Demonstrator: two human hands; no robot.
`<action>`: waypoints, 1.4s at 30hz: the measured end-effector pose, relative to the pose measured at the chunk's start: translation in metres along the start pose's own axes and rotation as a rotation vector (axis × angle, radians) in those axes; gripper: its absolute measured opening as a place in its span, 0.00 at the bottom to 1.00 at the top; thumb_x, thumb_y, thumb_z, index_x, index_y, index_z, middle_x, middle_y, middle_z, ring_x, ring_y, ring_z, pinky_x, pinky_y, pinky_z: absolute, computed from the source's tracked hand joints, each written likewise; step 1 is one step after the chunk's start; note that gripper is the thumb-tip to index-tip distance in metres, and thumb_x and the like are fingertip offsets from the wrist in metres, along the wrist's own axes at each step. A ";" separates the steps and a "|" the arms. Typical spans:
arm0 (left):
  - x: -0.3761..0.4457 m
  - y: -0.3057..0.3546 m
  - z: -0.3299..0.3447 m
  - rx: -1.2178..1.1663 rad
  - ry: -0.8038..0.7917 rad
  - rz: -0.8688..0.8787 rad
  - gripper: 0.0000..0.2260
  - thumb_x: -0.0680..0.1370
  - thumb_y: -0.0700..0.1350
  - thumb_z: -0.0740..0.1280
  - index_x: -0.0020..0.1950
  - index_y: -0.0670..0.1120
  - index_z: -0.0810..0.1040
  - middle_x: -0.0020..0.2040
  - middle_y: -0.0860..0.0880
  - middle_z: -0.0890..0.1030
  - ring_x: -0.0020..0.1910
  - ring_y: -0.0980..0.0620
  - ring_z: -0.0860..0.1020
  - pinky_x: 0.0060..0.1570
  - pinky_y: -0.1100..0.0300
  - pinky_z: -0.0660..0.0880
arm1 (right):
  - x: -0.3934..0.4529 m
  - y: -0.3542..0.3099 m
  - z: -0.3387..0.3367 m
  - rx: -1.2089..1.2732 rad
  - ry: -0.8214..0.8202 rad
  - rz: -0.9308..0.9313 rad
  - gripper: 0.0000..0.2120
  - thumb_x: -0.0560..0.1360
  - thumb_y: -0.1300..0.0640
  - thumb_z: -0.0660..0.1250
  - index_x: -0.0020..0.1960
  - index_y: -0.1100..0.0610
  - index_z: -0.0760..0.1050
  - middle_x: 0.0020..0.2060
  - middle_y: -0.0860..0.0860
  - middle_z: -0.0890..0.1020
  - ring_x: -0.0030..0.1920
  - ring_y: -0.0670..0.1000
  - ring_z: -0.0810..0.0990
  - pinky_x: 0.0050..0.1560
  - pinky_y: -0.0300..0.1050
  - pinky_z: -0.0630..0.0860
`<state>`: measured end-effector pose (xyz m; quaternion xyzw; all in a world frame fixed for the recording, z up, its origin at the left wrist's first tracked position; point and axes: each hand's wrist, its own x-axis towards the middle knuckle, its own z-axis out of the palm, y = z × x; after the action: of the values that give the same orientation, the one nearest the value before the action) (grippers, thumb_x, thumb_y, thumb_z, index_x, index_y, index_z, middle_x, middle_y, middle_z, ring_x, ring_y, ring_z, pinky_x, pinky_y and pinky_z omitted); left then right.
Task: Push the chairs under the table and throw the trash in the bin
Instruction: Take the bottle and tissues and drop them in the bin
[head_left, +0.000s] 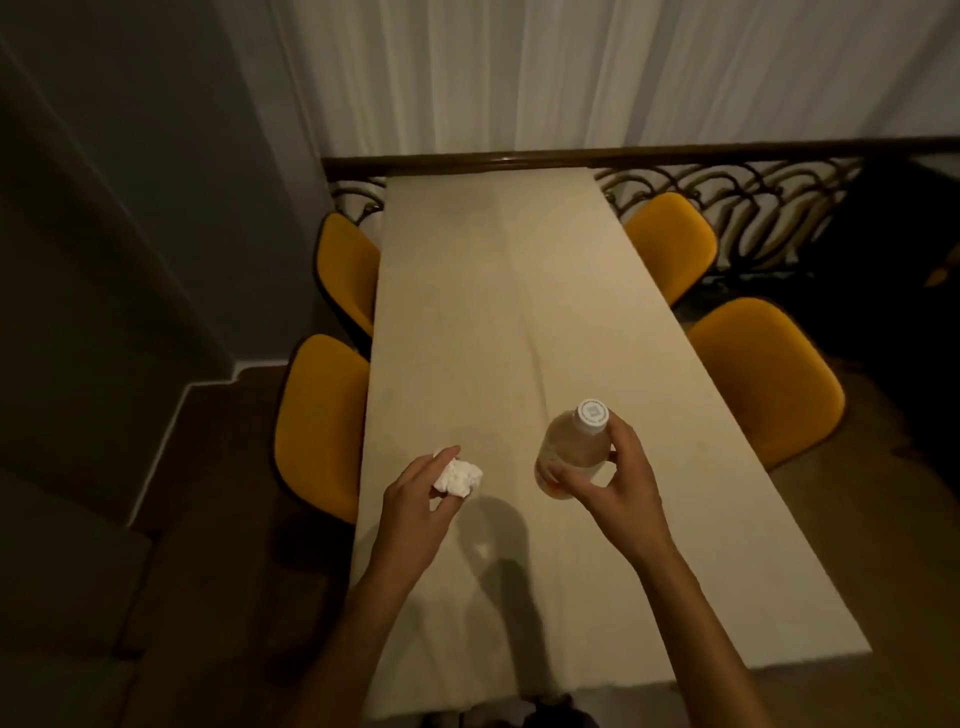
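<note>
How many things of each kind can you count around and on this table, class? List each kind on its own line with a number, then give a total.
Yellow chairs: 4 (near left, far left, far right, near right)
Table: 1
Bottle with white cap, in the right hand: 1
Crumpled white tissue, in the left hand: 1
Total: 7

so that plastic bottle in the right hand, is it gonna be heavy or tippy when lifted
The bottle looks nearly empty, with only a little liquid at the bottom, so probably light. The right hand holds it tilted; set down it may tip easily. Its smooth round body could roll on the table.
</note>
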<state>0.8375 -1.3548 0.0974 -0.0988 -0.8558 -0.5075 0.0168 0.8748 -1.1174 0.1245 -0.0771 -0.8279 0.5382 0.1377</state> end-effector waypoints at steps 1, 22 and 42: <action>-0.001 -0.004 -0.005 -0.014 -0.036 0.016 0.20 0.74 0.35 0.71 0.66 0.45 0.77 0.59 0.47 0.79 0.56 0.52 0.78 0.53 0.54 0.79 | -0.011 -0.003 0.004 -0.002 0.039 0.023 0.35 0.69 0.53 0.79 0.71 0.42 0.67 0.64 0.40 0.74 0.65 0.43 0.73 0.64 0.48 0.74; -0.090 0.018 0.021 -0.138 -0.739 0.372 0.19 0.74 0.36 0.72 0.65 0.45 0.78 0.54 0.50 0.81 0.53 0.58 0.79 0.49 0.71 0.74 | -0.263 -0.037 -0.004 0.025 0.667 0.291 0.33 0.68 0.49 0.76 0.70 0.45 0.67 0.64 0.45 0.76 0.62 0.43 0.76 0.64 0.50 0.76; -0.273 -0.028 0.010 -0.014 -1.201 0.459 0.16 0.76 0.40 0.69 0.64 0.48 0.78 0.60 0.53 0.78 0.60 0.55 0.76 0.58 0.69 0.71 | -0.522 -0.040 0.095 0.102 1.064 0.683 0.32 0.62 0.55 0.83 0.62 0.43 0.73 0.59 0.42 0.79 0.61 0.46 0.78 0.62 0.53 0.78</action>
<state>1.1002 -1.4008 0.0330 -0.5463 -0.6701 -0.3529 -0.3577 1.3418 -1.3604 0.0485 -0.5871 -0.5482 0.4788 0.3543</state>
